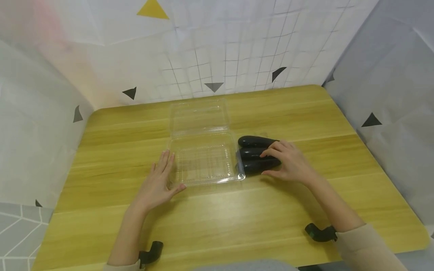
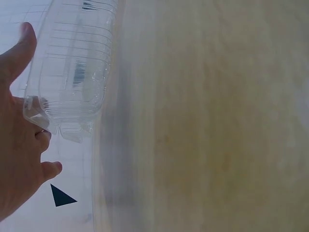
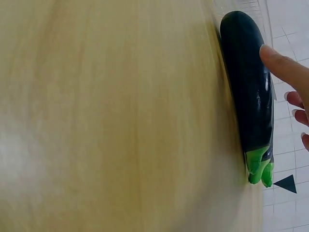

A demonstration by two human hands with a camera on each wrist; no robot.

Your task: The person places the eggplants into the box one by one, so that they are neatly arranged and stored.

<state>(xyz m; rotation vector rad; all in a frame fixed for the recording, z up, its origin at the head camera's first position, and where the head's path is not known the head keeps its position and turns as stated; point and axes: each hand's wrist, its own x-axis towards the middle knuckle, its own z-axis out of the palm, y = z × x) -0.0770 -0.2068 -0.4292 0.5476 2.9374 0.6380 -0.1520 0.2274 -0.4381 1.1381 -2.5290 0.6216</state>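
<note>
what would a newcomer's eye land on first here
Probably the three dark eggplants, lying side by side on the table just right of the box, with green stems in the right wrist view. Next, the clear box near the table's middle, its lid open toward the back wall. High on that wall, a yellow triangle stands out.
</note>
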